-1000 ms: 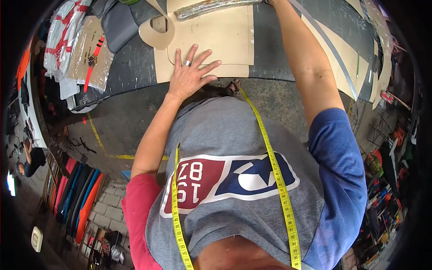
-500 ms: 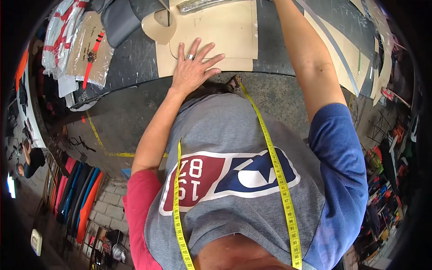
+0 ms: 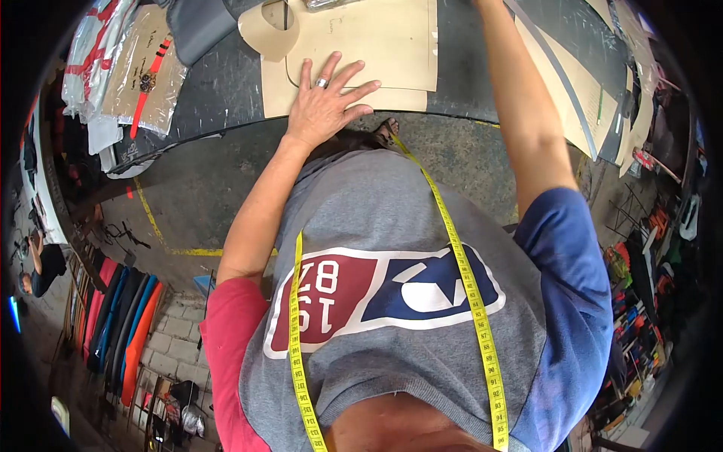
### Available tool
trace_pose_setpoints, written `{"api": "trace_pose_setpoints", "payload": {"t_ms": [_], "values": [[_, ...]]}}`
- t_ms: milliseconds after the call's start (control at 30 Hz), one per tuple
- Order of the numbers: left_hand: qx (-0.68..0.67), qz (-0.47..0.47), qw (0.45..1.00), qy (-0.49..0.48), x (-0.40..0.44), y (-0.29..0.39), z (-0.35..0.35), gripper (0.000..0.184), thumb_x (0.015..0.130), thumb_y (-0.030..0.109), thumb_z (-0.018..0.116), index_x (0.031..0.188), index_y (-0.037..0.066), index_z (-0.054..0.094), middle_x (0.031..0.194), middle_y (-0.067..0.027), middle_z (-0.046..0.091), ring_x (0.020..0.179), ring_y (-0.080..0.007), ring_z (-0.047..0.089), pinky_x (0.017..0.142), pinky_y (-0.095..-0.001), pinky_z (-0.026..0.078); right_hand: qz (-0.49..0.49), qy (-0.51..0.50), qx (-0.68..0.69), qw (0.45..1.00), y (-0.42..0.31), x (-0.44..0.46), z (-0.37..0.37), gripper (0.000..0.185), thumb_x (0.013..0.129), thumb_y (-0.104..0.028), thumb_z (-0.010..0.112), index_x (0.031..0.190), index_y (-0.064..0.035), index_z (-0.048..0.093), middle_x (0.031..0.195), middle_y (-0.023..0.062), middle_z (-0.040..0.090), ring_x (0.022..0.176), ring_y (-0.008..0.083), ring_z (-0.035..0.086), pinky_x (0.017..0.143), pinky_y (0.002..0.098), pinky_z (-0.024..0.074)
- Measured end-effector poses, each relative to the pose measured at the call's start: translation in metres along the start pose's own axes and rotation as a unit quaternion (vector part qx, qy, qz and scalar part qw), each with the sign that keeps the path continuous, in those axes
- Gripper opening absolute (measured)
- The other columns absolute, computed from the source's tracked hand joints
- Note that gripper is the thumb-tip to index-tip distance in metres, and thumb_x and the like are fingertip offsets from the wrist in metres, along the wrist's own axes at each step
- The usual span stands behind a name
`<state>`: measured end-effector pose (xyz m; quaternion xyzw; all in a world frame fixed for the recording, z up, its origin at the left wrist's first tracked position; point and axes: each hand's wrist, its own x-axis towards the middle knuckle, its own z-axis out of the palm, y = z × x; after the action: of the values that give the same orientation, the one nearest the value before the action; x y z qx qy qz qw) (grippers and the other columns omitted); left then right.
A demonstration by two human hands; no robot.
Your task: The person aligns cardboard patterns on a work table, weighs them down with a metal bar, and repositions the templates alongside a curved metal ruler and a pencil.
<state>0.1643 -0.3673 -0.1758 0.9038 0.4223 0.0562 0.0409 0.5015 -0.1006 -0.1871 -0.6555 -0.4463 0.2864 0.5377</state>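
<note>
My left hand (image 3: 325, 105) lies flat with fingers spread on tan card sheets (image 3: 376, 56) on a dark table (image 3: 226, 83). A ring is on one of its fingers. Under the palm, one sheet overlaps another near the table's front edge. Just beyond the fingertips sits a curved tan card piece (image 3: 263, 38) with a cut-out. Part of a clear plastic-wrapped item (image 3: 324, 3) shows at the top edge. My right forearm (image 3: 520, 83) stretches forward past the card's right side; the hand itself is beyond the top of the view.
A long grey strip (image 3: 557, 71) lies over more tan card at right. Clear bags (image 3: 90, 68) and a red-strapped watch picture (image 3: 147, 83) lie at left. A yellow tape measure (image 3: 471, 294) hangs round my neck. Coloured rolls or boards (image 3: 124, 324) stand behind left; a person (image 3: 45, 264) is farther off.
The view has tilted slightly, so table and card sit higher. Less of the plastic-wrapped item shows at the top edge. My left hand stays flat on the card; the right forearm has shifted slightly rightward.
</note>
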Motion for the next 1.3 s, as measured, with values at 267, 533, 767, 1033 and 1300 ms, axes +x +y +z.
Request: {"api": "trace_pose_setpoints", "payload": {"t_ms": [267,533,767,1033,1300], "values": [[-0.005,-0.006,1.0,-0.024,0.003,0.001,-0.006,0.055,0.098,0.066,0.046,0.15,0.05,0.049,0.161,0.0069,0.042,0.154,-0.0273,0.028,0.121,-0.0678,0.02,-0.318,-0.32,-0.217,0.866,-0.042,-0.24,-0.092,0.028,0.086,-0.029,0.081,0.112,-0.0164,0.078,0.118,0.0041,0.073,0.12,0.0273,0.064,0.106,0.0431,0.0473],[-0.002,0.008,0.999,-0.034,0.004,0.002,-0.013,0.055,0.1,0.063,0.047,0.152,0.046,0.048,0.162,0.0039,0.04,0.156,-0.0303,0.025,0.121,-0.0684,0.018,-0.33,-0.31,-0.261,0.852,-0.02,-0.281,-0.112,0.027,0.084,-0.034,0.081,0.109,-0.022,0.079,0.132,-0.0028,0.067,0.135,0.027,0.054,0.115,0.0506,0.04],[-0.029,-0.023,0.999,-0.027,0.011,0.006,-0.02,0.043,0.107,0.043,0.048,0.15,0.038,0.054,0.155,0.0014,0.048,0.149,-0.0288,0.036,0.12,-0.0656,0.023,-0.291,-0.306,-0.33,0.844,-0.042,-0.279,-0.098,0.018,0.09,-0.031,0.075,0.1,-0.0162,0.077,0.114,0.0021,0.07,0.119,0.0282,0.06,0.106,0.05,0.0435],[-0.149,-0.072,0.986,-0.013,0.024,0.001,-0.036,0.039,0.097,0.022,0.063,0.136,0.019,0.064,0.134,-0.0104,0.056,0.133,-0.0323,0.05,0.114,-0.0564,0.038,-0.317,-0.335,-0.317,0.829,-0.059,-0.248,-0.026,0.021,0.087,-0.022,0.073,0.106,-0.0139,0.074,0.122,0.0047,0.067,0.119,0.0297,0.06,0.103,0.0442,0.0491],[-0.215,-0.051,0.975,0.024,0.0,-0.037,-0.031,0.024,0.092,0.001,0.062,0.114,0.007,0.067,0.117,-0.0119,0.058,0.116,-0.0343,0.058,0.097,-0.0448,0.051,-0.232,-0.413,-0.441,0.762,-0.097,-0.228,0.051,0.044,0.085,-0.026,0.076,0.127,-0.0148,0.068,0.131,0.0108,0.06,0.123,0.0385,0.057,0.095,0.0469,0.0565]]}}
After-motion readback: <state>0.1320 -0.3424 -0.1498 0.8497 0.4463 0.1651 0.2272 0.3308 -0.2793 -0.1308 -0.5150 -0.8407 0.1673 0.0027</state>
